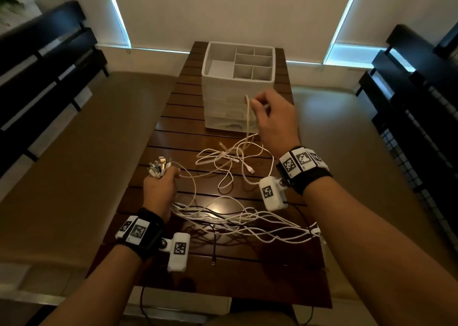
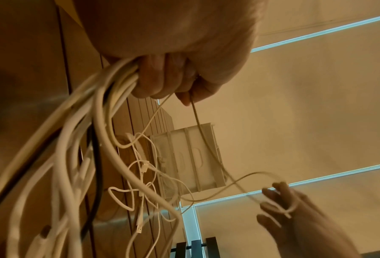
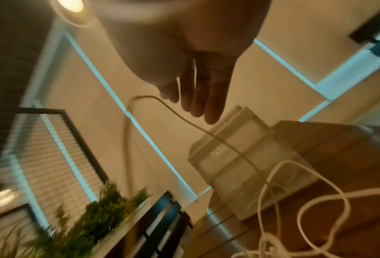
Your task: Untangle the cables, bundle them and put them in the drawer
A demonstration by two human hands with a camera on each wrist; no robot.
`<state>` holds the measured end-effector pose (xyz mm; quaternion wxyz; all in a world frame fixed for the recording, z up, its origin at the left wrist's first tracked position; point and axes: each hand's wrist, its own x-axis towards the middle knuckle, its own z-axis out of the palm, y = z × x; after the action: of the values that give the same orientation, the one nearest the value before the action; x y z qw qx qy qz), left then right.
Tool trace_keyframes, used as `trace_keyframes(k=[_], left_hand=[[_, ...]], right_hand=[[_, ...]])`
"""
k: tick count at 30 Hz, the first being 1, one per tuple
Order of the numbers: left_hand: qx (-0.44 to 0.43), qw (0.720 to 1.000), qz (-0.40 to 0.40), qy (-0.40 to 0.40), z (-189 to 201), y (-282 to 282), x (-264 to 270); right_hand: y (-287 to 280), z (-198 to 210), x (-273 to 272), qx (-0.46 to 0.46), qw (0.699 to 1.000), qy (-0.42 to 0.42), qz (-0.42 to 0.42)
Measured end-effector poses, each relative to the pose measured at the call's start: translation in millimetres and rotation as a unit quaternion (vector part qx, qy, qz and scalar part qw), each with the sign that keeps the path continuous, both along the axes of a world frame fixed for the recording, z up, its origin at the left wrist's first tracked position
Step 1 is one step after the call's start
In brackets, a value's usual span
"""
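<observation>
Many cable ends [image 1: 158,168] bunched in left grip [image 1: 159,189]; right grip [image 1: 273,117] pinches one white cable [image 1: 247,117] above tangle [image 1: 230,159].

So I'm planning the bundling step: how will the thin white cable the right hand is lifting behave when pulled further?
Probably floppy: the thin white cable droops from the right hand. Likely light, since a pinch lifts it. It may snag, because its lower part runs into the loose tangle on the table.

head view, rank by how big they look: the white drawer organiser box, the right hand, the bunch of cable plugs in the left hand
1. White plastic drawer organiser box, clearly largest.
2. Right hand, raised nearer the camera, so it looks bigger than it would at table level.
3. Bunch of white cable plugs gripped in the left hand, smallest.
</observation>
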<state>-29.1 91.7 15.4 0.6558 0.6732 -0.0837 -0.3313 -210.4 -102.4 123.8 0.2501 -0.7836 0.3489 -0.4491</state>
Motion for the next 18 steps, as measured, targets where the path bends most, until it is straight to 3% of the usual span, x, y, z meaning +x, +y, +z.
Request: trace_keyframes(k=[3,6,8,10,12,13,16,18], left_hand=[[-0.001,1.0,0.01,0.007,-2.9,4.4,3.4],[-0.022,1.0,-0.004,0.02,-4.2,5.5,2.0],[-0.051,0.998,-0.017,0.034,1.1,2.4,0.9],[-0.081,0.995,-0.025,0.05,8.3,0.8,3.7],[-0.108,0.992,-0.026,0.066,13.0,2.7,9.3],[-0.122,0.989,-0.023,0.075,15.1,4.7,11.5],[-0.146,0.985,-0.007,0.093,18.0,10.5,14.4],[-0.133,0.987,0.008,0.09,14.6,15.1,15.8]], right_hand=[[-11.6,-2.5,-3.1,0.076,0.996,-0.018,-0.032],[-2.3,7.1,4.0,0.1,0.987,0.078,0.096],[17.8,-4.9,11.6,0.096,0.945,0.22,0.221],[35.8,-35.2,18.5,0.082,0.869,0.394,0.288],[40.3,-69.2,19.9,0.052,0.798,0.551,0.24],[36.0,-80.2,16.9,0.034,0.786,0.587,0.189],[8.0,-85.9,4.2,0.027,0.794,0.607,0.028],[-12.6,-75.8,-1.3,0.049,0.837,0.542,-0.06]])
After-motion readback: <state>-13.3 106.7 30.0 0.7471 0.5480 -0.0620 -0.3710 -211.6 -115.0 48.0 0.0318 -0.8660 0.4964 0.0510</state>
